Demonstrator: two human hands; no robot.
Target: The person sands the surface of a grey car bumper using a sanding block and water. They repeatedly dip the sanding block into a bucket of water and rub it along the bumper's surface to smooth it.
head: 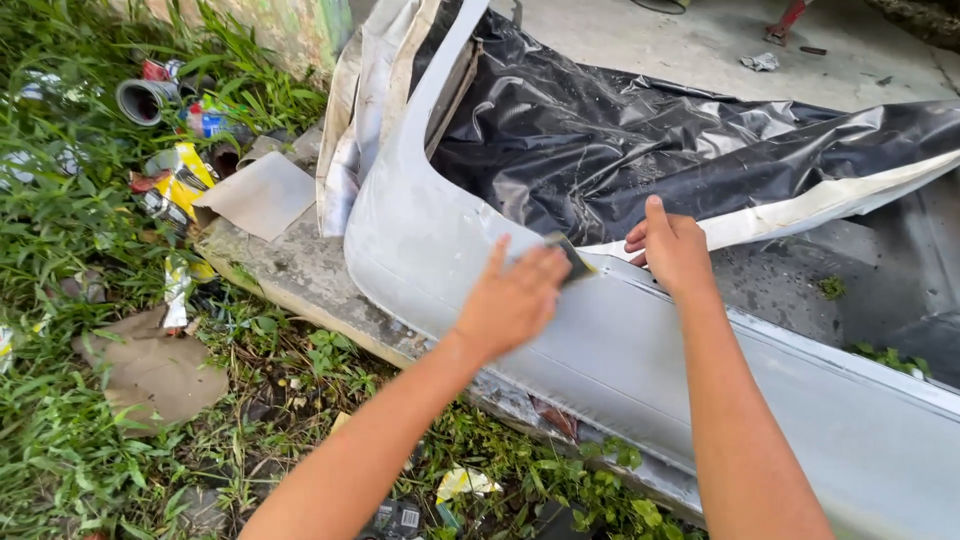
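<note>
The left hand [510, 300] hides most of the dark sanding pad [574, 262]

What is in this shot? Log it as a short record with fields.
left hand: presses a dark pad against the grey panel
right hand: rests on the panel's upper edge, holds nothing
behind panel: black sheet
ground: grass, litter, cardboard, concrete kerb

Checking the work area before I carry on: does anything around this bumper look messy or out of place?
Yes. Litter lies in the grass left of the grey bumper: cans, wrappers and cardboard scraps. The left hand presses a dark pad against it.
</note>
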